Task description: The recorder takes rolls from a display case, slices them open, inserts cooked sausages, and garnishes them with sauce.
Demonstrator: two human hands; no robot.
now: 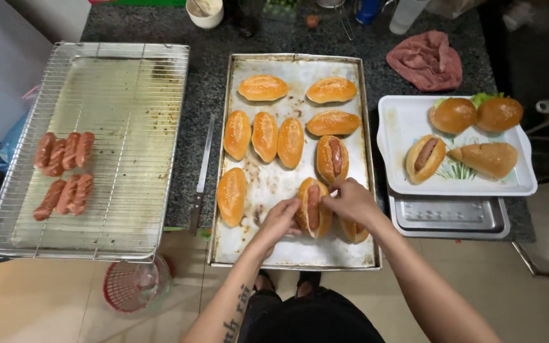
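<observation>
Dark speckled stone table (208, 95) fills the view, tiled floor at the near edge. My left hand (279, 222) and right hand (351, 201) both grip one split bun with a sausage (313, 215), fingers pinched on its two sides, on the near part of the metal baking tray (297, 254) in the middle. Another bun (355, 231) sits partly hidden under my right wrist. Just beyond, a second filled bun (333, 159) lies on the same tray. Plain sesame buns cover the rest of it: two (263, 88) at the far end, one (333, 123) below those on the right, three (265, 136) standing side by side mid-tray, one (231, 197) at near left.

Knife (202, 174) lies on the table just left of the tray. Wire rack (128, 127) on the left carries two clusters of grilled sausages (63, 151). White tray (408, 121) on the right holds two round buns (476, 114), a filled bun (425, 157) and a wedge-shaped roll (487, 159); it rests on a steel tray (449, 219). Pink cloth (426, 60) at far right, white bowl (204, 11) at the far edge, red basket (131, 284) on the floor near left.
</observation>
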